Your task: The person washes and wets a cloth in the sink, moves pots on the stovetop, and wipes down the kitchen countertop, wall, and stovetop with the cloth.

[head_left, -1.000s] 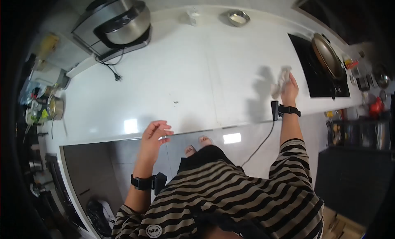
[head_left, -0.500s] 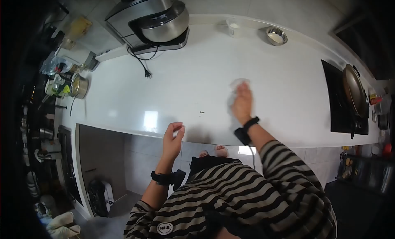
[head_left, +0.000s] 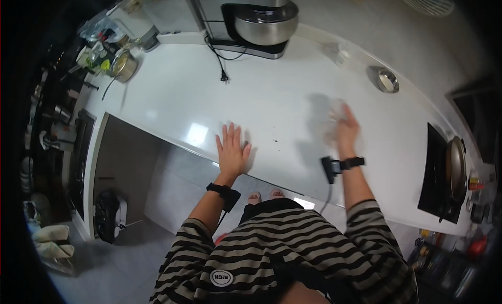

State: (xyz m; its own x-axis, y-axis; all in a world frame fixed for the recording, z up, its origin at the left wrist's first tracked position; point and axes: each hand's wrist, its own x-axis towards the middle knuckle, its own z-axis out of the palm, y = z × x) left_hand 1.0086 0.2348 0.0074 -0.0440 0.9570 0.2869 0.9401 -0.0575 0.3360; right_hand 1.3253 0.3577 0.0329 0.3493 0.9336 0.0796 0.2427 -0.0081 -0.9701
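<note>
My left hand (head_left: 231, 152) rests palm down with fingers spread on the white countertop (head_left: 172, 94), close to its front edge. It holds nothing. My right hand (head_left: 346, 130) is closed round a clear container (head_left: 333, 121), blurred by motion. Its exact shape is hard to make out, and a shadow falls on the counter to its left. Between the hands lie a few small dark specks (head_left: 276, 141) on the counter. Both wrists wear black straps with small boxes.
At the back stands a stand mixer (head_left: 266, 29) with a steel bowl, its plug (head_left: 224, 76) lying in front. A clear cup (head_left: 343, 55) and a small metal bowl (head_left: 388, 81) of white contents stand behind. A pan (head_left: 456, 165) is on the right hob, a pot (head_left: 124, 66) at left.
The view has turned. My left hand has moved from above the edge, fingers curled, to flat on the counter with fingers spread. My right hand still holds the clear container, now more tilted.
</note>
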